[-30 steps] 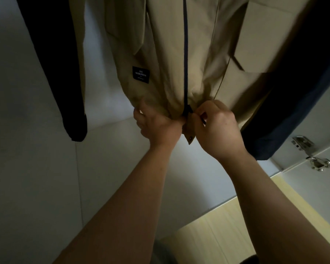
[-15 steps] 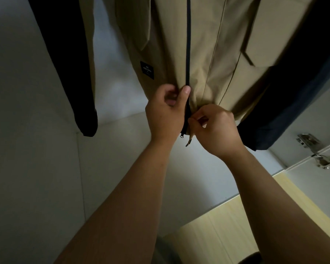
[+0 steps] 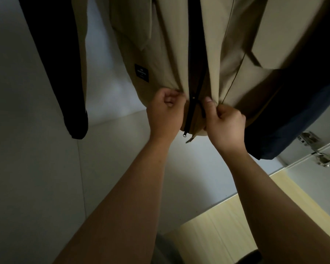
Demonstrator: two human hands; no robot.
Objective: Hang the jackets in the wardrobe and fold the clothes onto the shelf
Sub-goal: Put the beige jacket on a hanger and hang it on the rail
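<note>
A tan jacket (image 3: 223,44) hangs inside the wardrobe, its dark zipper (image 3: 193,77) running down the front. My left hand (image 3: 165,113) pinches the hem on the left of the zipper. My right hand (image 3: 224,122) grips the hem on the right of it, thumb pressed on the cloth. Two zipper pulls (image 3: 187,136) dangle between my hands. A small dark label (image 3: 142,72) is sewn on the jacket's left panel. A black garment's sleeve (image 3: 65,73) hangs at the left and a navy garment (image 3: 297,119) at the right.
The wardrobe's white back and side panels (image 3: 36,168) surround the clothes. A metal door hinge (image 3: 320,151) sits at the right edge. Pale wooden floor (image 3: 217,225) shows at the lower right.
My left hand slid up along the zipper, then came back down to the hem. My right hand stayed at the hem. The front edges near the hem now lie apart.
</note>
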